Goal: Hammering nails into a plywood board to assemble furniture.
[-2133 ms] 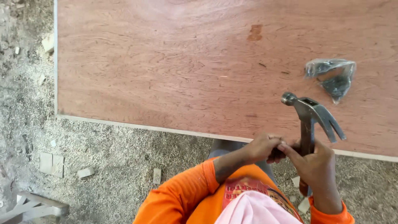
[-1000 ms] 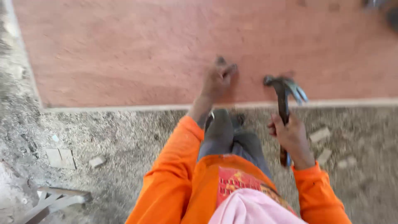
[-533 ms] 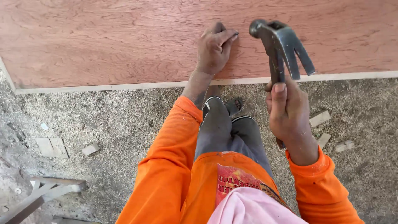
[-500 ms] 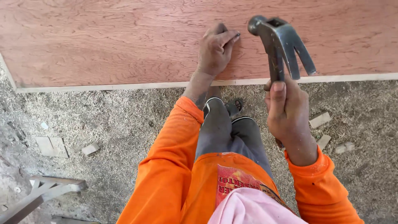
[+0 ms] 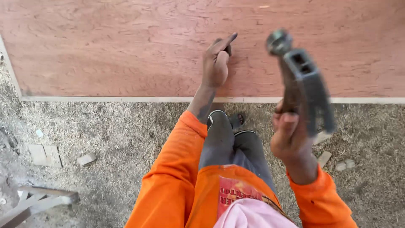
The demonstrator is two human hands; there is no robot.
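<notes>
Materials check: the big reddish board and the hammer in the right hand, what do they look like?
Board: likely plywood with a reddish-brown veneer, matte; wavy grain on the face and a pale edge strip along the near side. Hammer: grey, dull steel-looking claw head, motion-blurred; the handle looks dark brown, material unclear. The right hand grips the handle.

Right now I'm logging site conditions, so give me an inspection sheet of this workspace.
Surface: reddish-brown plywood sheet lying flat, pale edge toward the person.
Job's things: grey steel claw hammer raised, motion-blurred; any nail is too small to tell.
Clutter: small wood offcuts on the sawdust-covered ground.
Grippers: left hand pinched on the sheet; right hand gripping the hammer handle.
Cables: nothing seen.
Surroundings: grey wooden frame piece at lower left.
</notes>
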